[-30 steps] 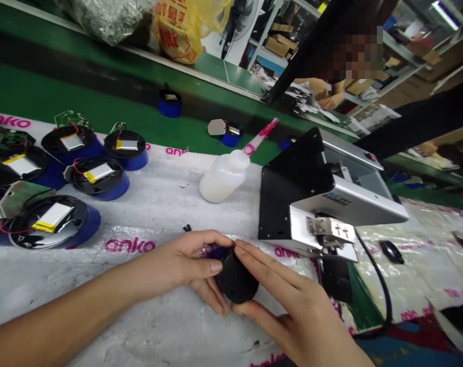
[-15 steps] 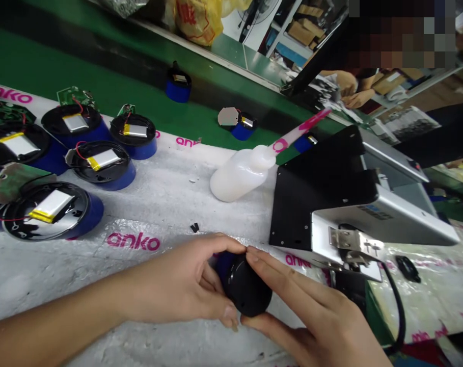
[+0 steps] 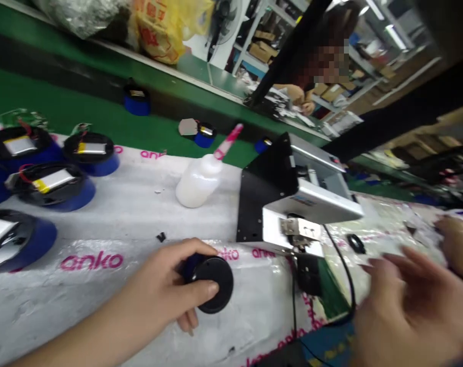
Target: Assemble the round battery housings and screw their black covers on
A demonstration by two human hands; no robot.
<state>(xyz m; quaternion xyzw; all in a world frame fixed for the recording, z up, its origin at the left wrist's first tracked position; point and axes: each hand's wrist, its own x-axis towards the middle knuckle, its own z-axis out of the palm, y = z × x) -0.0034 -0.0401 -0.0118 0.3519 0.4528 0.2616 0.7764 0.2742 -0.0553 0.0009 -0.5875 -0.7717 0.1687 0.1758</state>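
My left hand grips a round blue-and-black housing by its side, with the thumb lying on the flat black face. That face is tilted up toward me. Away to the lower right is my right hand, blurred by motion, its fingers stretched out and nothing visible in them. To the left stand several blue housings with silver batteries and small green circuit boards wired to them. Beyond my left hand is a white squeeze bottle with a pink-marked nozzle.
A black-and-silver machine stands right of the bottle, its black cable looping down. A small black part lies beyond the cable. More housings sit on the green belt. Another person's hand shows at the right edge.
My right hand has let go of the housing and moved right. My left hand still holds it. The view has swung to the right.
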